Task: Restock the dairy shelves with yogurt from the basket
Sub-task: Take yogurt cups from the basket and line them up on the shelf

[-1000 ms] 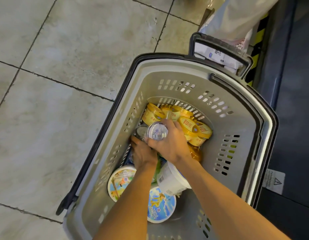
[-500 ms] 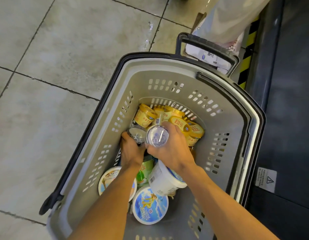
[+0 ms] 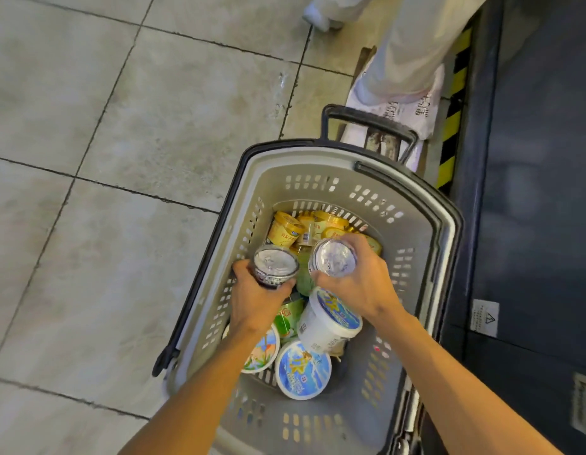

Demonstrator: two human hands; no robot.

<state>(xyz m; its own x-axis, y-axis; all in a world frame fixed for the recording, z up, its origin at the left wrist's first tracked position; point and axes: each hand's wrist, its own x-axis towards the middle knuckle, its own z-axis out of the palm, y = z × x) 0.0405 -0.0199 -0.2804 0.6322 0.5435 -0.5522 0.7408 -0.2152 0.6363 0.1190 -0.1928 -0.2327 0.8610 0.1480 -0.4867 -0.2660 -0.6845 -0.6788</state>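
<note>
Just one view here, worn on the person's head, looking steeply down and a bit forward. It sits close over the grey basket (image 3: 318, 165), which fills the lower middle, with both forearms reaching in from the bottom edge. Tiled floor (image 3: 104, 159) takes up the left side, a dark cabinet (image 3: 531, 192) runs down the right. Wide lens, so the edges bend.

Tiled floor (image 3: 121, 159) — striped cabinet edge (image 3: 450, 126)

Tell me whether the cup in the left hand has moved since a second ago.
Yes. The left hand has lifted its clear-lidded cup up off the basket floor, toward the perforated left wall.
</note>
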